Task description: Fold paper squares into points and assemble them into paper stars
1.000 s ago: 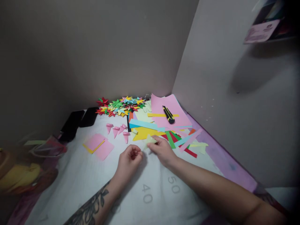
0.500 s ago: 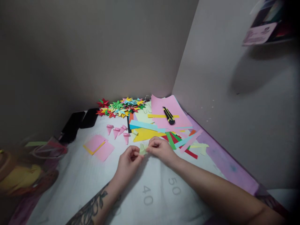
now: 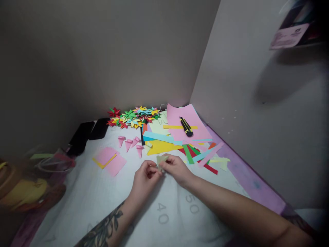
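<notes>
Held pale green paper piece (image 3: 161, 161) between left hand (image 3: 147, 175) and right hand (image 3: 177, 168), just above the white sheet (image 3: 144, 219). Pinched it in right thumb and fingers. Curled left fingers and thumb at its lower end, seemingly touching; could not tell whether truly clamped there, too small and blurred. Saw hands nearly together, fingertips almost meeting.

Changed within the last second: went from a right-hand-only hold, with left fingers apart, to both hands at the piece. Shifted left hand rightward since half a second ago, closing the gap. Turned the piece too, now showing a roughly triangular face. Judged as two-handed shaping or adjusting in progress, not a set-down. Could not confirm any new crease.

Found no obvious change elsewhere. Left four pink folded pieces (image 3: 128, 145) beyond the left hand, beside a small pale folded piece (image 3: 148, 147). Left pink squares (image 3: 117, 164) to the left, untouched. Kept yellow sheet (image 3: 164, 146) just beyond the hands, coloured strips (image 3: 190, 155) to the right, cutter (image 3: 186, 127) on the pink sheets (image 3: 177, 113), and folded stars (image 3: 130, 114) heaped near the wall (image 3: 128, 61).
</notes>
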Motion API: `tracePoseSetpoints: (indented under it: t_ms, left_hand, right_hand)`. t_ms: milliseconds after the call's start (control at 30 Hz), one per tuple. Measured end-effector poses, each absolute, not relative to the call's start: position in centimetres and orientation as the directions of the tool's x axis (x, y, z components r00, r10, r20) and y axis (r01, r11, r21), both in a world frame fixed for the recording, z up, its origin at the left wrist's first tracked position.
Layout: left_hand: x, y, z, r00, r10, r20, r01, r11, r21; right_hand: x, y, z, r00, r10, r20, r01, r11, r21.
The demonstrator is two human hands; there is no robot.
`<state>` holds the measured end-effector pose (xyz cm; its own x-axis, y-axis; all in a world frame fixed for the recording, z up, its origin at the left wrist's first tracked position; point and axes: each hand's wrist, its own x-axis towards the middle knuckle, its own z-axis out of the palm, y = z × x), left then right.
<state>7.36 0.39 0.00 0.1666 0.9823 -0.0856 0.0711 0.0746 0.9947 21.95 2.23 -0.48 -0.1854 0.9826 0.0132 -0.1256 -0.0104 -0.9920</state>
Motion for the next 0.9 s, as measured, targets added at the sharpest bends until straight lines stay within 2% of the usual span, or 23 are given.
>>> tracePoseSetpoints:
  t_ms: [133, 267, 367, 500, 633, 767, 900]
  left_hand:
    - [7.1, 0.5, 0.0, 0.138, 0.988, -0.068, 0.092, 0.056, 0.994]
    - [6.8, 0.8, 0.3, 0.075, 0.997, 0.021, 0.048, -0.024, 0.999]
    - [6.7, 0.8, 0.3, 0.098, 0.995, -0.013, -0.007, 0.014, 1.0]
    - [6.7, 0.8, 0.0, 0.172, 0.982, -0.078, -0.039, 0.085, 0.996]
    - [6.6, 0.9, 0.1, 0.117, 0.99, -0.083, 0.051, 0.078, 0.996]
    - [6.2, 1.1, 0.3, 0.068, 0.995, -0.068, 0.162, 0.056, 0.985]
    - [6.0, 1.2, 0.5, 0.03, 0.99, -0.136, 0.154, 0.13, 0.98]
  right_hand:
    - [22.7, 2.9, -1.4, -0.191, 0.979, -0.071, -0.256, -0.119, -0.959]
    - [23.1, 3.0, -1.2, -0.222, 0.97, -0.099, -0.148, -0.134, -0.98]
    - [23.0, 2.8, -0.5, -0.21, 0.976, -0.058, -0.078, -0.076, -0.994]
    - [22.7, 2.7, -0.1, -0.218, 0.976, -0.014, -0.065, -0.029, -0.998]
    - [22.8, 2.7, -0.4, -0.2, 0.979, 0.047, -0.049, 0.038, -0.998]
    - [23.2, 2.7, -0.4, -0.253, 0.95, 0.186, 0.091, 0.214, -0.972]
    - [23.3, 2.5, -0.3, -0.279, 0.927, 0.251, 0.189, 0.31, -0.932]
